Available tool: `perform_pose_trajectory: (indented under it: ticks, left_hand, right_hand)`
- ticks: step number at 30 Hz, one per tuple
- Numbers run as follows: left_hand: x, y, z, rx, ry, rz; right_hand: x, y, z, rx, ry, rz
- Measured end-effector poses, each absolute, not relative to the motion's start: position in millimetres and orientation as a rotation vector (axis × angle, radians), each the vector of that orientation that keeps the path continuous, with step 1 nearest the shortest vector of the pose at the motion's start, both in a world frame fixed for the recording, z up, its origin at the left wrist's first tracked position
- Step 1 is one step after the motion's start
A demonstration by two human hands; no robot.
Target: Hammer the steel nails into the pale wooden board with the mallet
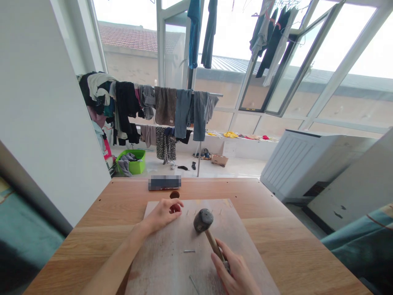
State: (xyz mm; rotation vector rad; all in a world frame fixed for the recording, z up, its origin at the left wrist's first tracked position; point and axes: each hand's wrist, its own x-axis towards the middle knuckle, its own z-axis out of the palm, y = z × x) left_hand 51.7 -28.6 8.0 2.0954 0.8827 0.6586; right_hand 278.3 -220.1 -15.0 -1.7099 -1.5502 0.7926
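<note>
My right hand (235, 268) is wrapped round the handle of a rubber mallet (203, 221), whose black head hangs over the middle of the wooden board (166, 266). At the board's far left part lies my left hand (167, 213), fingers curled in; anything between them is too small to make out. Several thin nails (212, 213) stand upright in a row along the far part of the board, just right of the left hand. A loose nail (189, 251) lies flat near the board's middle, and another long nail (194, 284) lies close to the front edge.
Under the board is a wooden table (294, 246). A small box with a blurred top (165, 182) and a round brown object (175, 195) sit beyond the board. Past the table stand a laundry rack (184, 110), a green basket (136, 165) and a white appliance (294, 164).
</note>
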Motion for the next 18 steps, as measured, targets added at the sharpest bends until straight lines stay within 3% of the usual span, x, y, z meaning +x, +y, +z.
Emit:
perform_pose_trajectory:
  ticks: [10,18]
  left_hand:
    - [53,-26,1,2.045,0.853,0.739]
    - [52,-28,9,2.015,0.882,0.663]
  right_hand:
    - [237,-181,31,-1.558,-1.562,0.901]
    - [246,-194,25,-1.691,-1.540,0.968]
